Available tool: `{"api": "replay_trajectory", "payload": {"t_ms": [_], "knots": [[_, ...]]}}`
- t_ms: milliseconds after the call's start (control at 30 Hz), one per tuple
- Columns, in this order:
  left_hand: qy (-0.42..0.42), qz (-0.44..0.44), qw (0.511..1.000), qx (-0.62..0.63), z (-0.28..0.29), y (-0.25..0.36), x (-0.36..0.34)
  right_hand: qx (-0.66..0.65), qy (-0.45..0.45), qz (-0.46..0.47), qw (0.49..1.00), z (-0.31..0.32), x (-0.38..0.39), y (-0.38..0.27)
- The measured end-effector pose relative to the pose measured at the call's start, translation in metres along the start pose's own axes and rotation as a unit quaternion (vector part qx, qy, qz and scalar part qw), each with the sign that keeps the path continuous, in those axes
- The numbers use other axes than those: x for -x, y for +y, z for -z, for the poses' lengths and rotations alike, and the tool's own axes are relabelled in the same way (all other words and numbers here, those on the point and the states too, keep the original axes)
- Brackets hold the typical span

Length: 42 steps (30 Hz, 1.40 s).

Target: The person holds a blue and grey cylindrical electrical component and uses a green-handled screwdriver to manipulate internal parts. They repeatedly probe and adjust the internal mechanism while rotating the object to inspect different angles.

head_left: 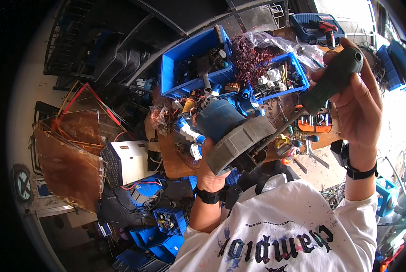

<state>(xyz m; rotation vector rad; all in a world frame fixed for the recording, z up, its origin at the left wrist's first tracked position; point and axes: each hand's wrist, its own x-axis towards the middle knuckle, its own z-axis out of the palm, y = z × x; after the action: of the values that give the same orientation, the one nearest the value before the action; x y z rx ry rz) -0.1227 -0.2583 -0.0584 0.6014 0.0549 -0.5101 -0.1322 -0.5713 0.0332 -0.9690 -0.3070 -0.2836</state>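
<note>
At frame centre I have the left grip clasping a blue-and-grey motor housing above the cluttered wooden table. At upper right, the right grip wraps a screwdriver, its shaft slanting toward the housing. I see a blue bin and a reddish wire tangle top centre, a white metal box at left, and blue crates lower left.
</note>
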Motion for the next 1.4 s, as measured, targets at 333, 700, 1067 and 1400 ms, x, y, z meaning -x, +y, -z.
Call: {"api": "replay_trajectory", "payload": {"t_ms": [333, 700, 1067, 1400], "knots": [[-0.003, -0.002, 1.000, 0.003, -0.001, -0.001, 0.001, 0.021, 0.077, -0.041, 0.996, 0.010, -0.003, 0.010], [0.015, -0.062, 0.987, -0.147, 0.016, -0.007, 0.005, -0.002, 0.054, -0.060, 0.997, 0.008, -0.007, 0.006], [-0.002, -0.015, 0.999, -0.033, 0.007, -0.002, 0.005, -0.030, 0.061, -0.046, 0.997, 0.002, -0.006, 0.010], [0.005, -0.038, 0.992, -0.122, 0.019, -0.004, 0.008, 0.014, 0.085, -0.051, 0.995, 0.004, -0.004, 0.008]]}}
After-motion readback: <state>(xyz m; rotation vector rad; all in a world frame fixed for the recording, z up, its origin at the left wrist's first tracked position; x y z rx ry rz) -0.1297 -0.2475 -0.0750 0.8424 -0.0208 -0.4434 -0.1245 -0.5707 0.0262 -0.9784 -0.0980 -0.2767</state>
